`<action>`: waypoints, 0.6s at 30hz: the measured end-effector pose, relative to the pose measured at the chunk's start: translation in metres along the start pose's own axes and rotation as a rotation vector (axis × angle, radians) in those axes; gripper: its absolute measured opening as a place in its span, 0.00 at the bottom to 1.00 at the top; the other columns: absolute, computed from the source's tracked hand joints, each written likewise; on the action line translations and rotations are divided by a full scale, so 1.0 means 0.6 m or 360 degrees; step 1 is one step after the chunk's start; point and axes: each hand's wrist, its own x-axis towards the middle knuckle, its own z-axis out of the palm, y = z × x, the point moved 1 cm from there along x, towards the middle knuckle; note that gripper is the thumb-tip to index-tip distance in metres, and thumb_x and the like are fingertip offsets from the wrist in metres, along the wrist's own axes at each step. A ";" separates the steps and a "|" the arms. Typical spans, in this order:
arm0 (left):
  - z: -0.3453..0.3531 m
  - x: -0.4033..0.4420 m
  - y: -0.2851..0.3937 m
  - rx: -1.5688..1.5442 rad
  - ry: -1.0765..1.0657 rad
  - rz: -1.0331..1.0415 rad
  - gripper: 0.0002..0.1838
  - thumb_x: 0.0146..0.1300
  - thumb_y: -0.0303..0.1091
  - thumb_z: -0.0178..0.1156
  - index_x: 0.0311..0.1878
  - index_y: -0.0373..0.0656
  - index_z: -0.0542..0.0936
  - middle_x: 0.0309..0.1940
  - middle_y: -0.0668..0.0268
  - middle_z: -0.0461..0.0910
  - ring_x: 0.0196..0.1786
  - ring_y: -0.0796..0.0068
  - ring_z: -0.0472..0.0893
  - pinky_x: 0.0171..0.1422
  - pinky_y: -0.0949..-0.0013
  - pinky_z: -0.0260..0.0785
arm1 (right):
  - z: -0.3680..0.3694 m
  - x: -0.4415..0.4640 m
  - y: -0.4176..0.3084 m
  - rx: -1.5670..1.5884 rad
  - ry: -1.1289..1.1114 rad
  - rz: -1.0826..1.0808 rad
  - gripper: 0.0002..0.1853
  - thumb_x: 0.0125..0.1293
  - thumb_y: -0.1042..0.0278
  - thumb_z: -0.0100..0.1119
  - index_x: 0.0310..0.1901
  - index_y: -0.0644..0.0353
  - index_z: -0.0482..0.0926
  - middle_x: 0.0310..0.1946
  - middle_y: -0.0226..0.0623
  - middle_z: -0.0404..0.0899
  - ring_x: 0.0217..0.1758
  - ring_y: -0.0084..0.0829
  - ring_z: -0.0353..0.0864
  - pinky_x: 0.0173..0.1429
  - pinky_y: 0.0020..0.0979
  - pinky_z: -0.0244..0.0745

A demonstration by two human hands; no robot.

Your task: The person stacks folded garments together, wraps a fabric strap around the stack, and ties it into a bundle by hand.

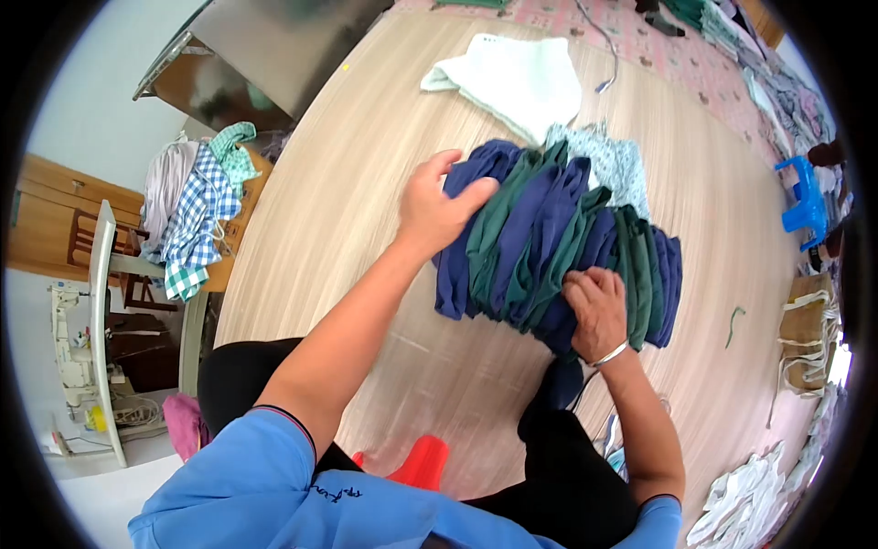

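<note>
A row of folded navy and dark green garments (540,238) stands packed on edge across the light wood-grain floor in front of me. My left hand (437,209) is at the row's left end, thumb and fingers spread, with the thumb over the outermost navy piece. On the near side, toward the right, my right hand (599,306) has its fingers bunched and pressed into the dark cloth; the fingertips are partly hidden among the folds. Just behind the row lie a pale blue-green patterned cloth (608,160) and a spread white cloth (512,82).
A red plastic piece (422,462) shows between my legs. On the left are hanging checked garments (197,215) and a sewing machine (73,343). A blue plastic stool (805,203), a green strip (734,325) and a white cloth pile (741,499) lie to the right.
</note>
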 end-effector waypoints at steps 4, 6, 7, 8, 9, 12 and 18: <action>0.079 0.048 0.002 0.0289 -0.0473 -0.0110 0.48 0.37 0.62 0.70 0.62 0.45 0.70 0.58 0.46 0.68 0.59 0.47 0.70 0.63 0.56 0.63 | 0.000 0.000 -0.001 -0.0002 0.0017 0.0006 0.20 0.37 0.81 0.54 0.38 0.58 0.75 0.45 0.30 0.75 0.50 0.39 0.70 0.58 0.41 0.62; 0.093 0.031 0.007 0.0618 -0.0692 -0.0165 0.39 0.39 0.53 0.71 0.59 0.54 0.73 0.58 0.56 0.67 0.60 0.53 0.66 0.62 0.57 0.64 | 0.003 -0.005 -0.004 0.0040 0.0036 0.0017 0.20 0.36 0.81 0.54 0.38 0.58 0.75 0.45 0.30 0.75 0.49 0.38 0.70 0.57 0.40 0.62; 0.086 0.019 0.011 0.0555 -0.0652 -0.0126 0.37 0.39 0.48 0.71 0.57 0.51 0.74 0.56 0.55 0.68 0.59 0.52 0.67 0.61 0.58 0.64 | 0.002 -0.007 -0.006 0.0018 0.0008 0.0025 0.19 0.37 0.80 0.54 0.37 0.57 0.75 0.45 0.30 0.75 0.49 0.38 0.70 0.57 0.39 0.61; 0.078 0.007 0.012 0.0493 -0.0611 -0.0087 0.34 0.39 0.44 0.71 0.54 0.48 0.75 0.55 0.54 0.68 0.58 0.51 0.68 0.61 0.59 0.64 | 0.004 -0.015 -0.011 0.0038 -0.0004 0.0031 0.19 0.37 0.80 0.54 0.37 0.57 0.75 0.45 0.30 0.75 0.49 0.38 0.70 0.57 0.39 0.61; 0.071 -0.009 0.012 0.0503 -0.0612 -0.0089 0.34 0.39 0.44 0.71 0.54 0.48 0.75 0.55 0.54 0.68 0.58 0.51 0.68 0.61 0.59 0.64 | 0.006 -0.023 -0.016 0.0041 -0.0016 -0.0008 0.18 0.38 0.79 0.54 0.37 0.57 0.75 0.44 0.30 0.75 0.49 0.37 0.70 0.57 0.39 0.60; 0.043 -0.088 0.028 0.0447 -0.0379 0.0174 0.28 0.40 0.36 0.68 0.50 0.45 0.75 0.55 0.54 0.67 0.55 0.50 0.68 0.58 0.57 0.64 | 0.025 -0.067 -0.038 0.0000 -0.0042 -0.0084 0.16 0.39 0.74 0.55 0.36 0.55 0.76 0.45 0.29 0.74 0.49 0.34 0.70 0.58 0.41 0.59; -0.026 -0.227 0.033 0.0291 -0.0111 0.0449 0.32 0.43 0.38 0.69 0.56 0.45 0.73 0.53 0.55 0.70 0.52 0.55 0.71 0.59 0.59 0.63 | 0.036 -0.149 -0.079 -0.0024 -0.0053 -0.0302 0.16 0.42 0.69 0.57 0.38 0.51 0.78 0.48 0.25 0.73 0.49 0.29 0.69 0.59 0.42 0.58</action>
